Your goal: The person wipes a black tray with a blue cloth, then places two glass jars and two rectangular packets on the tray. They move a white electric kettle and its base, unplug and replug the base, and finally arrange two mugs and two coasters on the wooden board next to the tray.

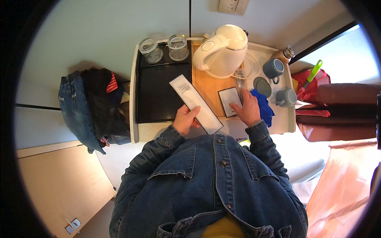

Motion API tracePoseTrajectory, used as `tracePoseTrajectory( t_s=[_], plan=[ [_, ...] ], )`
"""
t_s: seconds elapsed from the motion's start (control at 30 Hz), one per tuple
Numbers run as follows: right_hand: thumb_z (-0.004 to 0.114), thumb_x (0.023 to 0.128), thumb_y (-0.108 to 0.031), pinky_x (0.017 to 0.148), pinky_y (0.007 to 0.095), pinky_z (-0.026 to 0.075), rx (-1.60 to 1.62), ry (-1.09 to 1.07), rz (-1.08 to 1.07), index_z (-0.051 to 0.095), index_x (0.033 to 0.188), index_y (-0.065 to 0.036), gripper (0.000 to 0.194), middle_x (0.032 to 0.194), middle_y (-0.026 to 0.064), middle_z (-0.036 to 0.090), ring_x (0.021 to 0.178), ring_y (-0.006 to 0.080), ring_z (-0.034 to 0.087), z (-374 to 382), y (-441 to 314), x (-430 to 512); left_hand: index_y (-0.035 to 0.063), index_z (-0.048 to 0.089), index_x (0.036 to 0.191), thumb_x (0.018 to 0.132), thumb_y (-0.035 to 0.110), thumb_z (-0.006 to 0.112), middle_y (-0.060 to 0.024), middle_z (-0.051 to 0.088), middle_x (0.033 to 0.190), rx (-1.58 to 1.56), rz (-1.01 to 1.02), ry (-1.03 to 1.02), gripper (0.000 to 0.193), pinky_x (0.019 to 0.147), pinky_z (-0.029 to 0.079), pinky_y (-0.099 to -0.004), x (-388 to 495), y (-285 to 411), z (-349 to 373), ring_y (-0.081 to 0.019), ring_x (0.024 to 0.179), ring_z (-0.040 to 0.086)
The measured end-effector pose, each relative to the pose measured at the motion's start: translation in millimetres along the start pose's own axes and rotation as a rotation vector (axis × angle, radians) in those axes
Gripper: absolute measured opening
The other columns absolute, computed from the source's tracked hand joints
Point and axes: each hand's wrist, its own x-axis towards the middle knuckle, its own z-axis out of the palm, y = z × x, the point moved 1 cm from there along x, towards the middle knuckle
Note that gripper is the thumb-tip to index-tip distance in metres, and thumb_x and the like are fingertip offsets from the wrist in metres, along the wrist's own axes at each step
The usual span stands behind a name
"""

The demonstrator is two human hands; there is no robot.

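My left hand grips a long flat white packet with a dark edge and small print, held tilted over the tray's front edge. My right hand rests at a smaller white packet with a black border, thumb on its right side; whether the fingers close on it I cannot tell. Just beyond those fingers lies a clear plastic packet. A crumpled blue cloth is beside the right hand. Behind, a cream electric kettle stands on the wooden board.
Two lidded glass jars stand at the back of a black tray. To the right are a blue mug, a grey-blue mug, grey coasters and a bottle. Clothes hang at left.
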Motion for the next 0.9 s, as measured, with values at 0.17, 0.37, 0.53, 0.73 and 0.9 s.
tracePoseTrajectory(
  t_s=[0.17,0.37,0.53,0.73,0.9],
  plan=[
    [0.071,0.066,-0.024,0.084,0.0412,0.041,-0.19,-0.115,0.064,0.044,0.123,-0.008,0.065,0.114,0.0127,0.053,0.1,0.032,0.051,9.7,-14.1,-5.4,0.0028,0.051,0.104,0.089,0.019,0.054,-0.0081,0.063,0.083,0.099,0.021,0.01,0.022,0.042,0.047,-0.0206,4.2,-3.0,1.3,-0.0117,0.058,0.059],
    [0.07,0.064,-0.02,0.077,0.0414,0.046,-0.092,-0.073,0.071,0.044,0.122,-0.01,0.064,0.104,0.0143,0.056,0.094,0.0332,0.055,22.5,-11.7,-6.3,0.003,0.052,0.103,0.088,0.018,0.056,-0.0073,0.062,0.083,0.115,0.029,0.04,0.022,0.042,0.045,-0.0215,3.4,-4.2,0.7,-0.0118,0.057,0.058],
    [0.07,0.066,-0.016,0.077,0.0373,0.048,0.334,0.134,0.185,0.04,0.125,-0.002,0.067,0.102,0.0185,0.057,0.088,0.0308,0.059,43.5,-2.3,-1.4,0.0037,0.053,0.102,0.088,0.018,0.056,-0.0061,0.063,0.082,0.124,0.028,0.05,0.02,0.041,0.045,-0.0212,4.2,-5.4,-0.3,-0.011,0.054,0.057],
    [0.072,0.069,-0.014,0.071,0.0297,0.05,0.684,0.018,0.328,0.047,0.116,0.006,0.057,0.091,0.013,0.063,0.078,0.0212,0.062,53.1,19.1,15.6,0.0039,0.054,0.099,0.088,0.02,0.056,-0.0049,0.062,0.076,0.099,0.003,0.057,0.02,0.041,0.044,-0.0212,1.8,-4.8,0.8,-0.0098,0.051,0.055],
    [0.064,0.076,-0.009,0.065,0.0294,0.051,1.142,-0.365,0.706,0.056,0.105,0.005,0.033,0.091,0.0121,0.064,0.076,0.0192,0.064,43.0,13.5,23.1,0.004,0.054,0.097,0.088,0.021,0.056,-0.0047,0.061,0.075,0.078,0.018,0.048,0.019,0.041,0.044,-0.0216,0.9,-1.9,1.7,-0.0095,0.051,0.054]
  ],
)
